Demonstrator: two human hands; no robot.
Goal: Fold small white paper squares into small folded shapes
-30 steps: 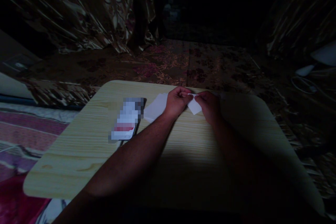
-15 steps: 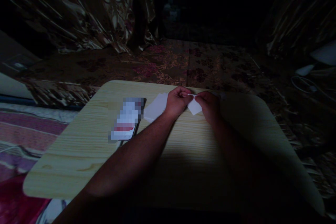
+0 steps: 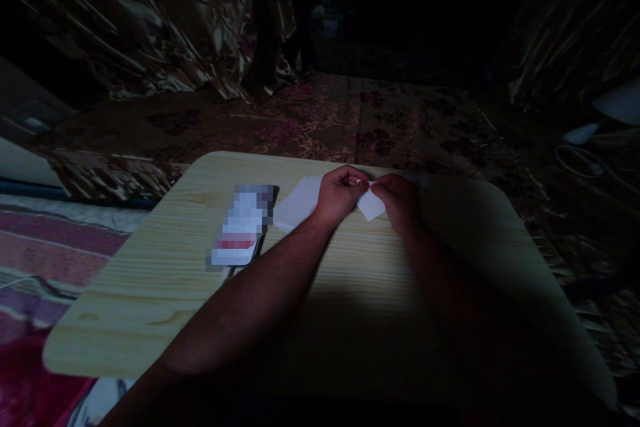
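Note:
Between my two hands is a small white piece of paper (image 3: 371, 205), one corner pointing toward me. My left hand (image 3: 341, 193) pinches its upper left edge between thumb and fingers. From the other side, my right hand (image 3: 399, 198) grips the upper right edge, thumb close to the left thumb. Several white paper sheets (image 3: 297, 204) lie on the table left of my left hand, partly hidden behind it. The fingertips behind the held paper are dark and partly hidden.
A phone (image 3: 243, 223) with a blurred screen lies on the light wooden table (image 3: 150, 280), left of the sheets. Behind the table stretches a patterned cloth (image 3: 320, 113). A striped cover (image 3: 55, 247) is at the left, and a white cable (image 3: 570, 159) lies at the right.
My thumbs have drawn slightly closer together along the top of the paper. The other things stay in place.

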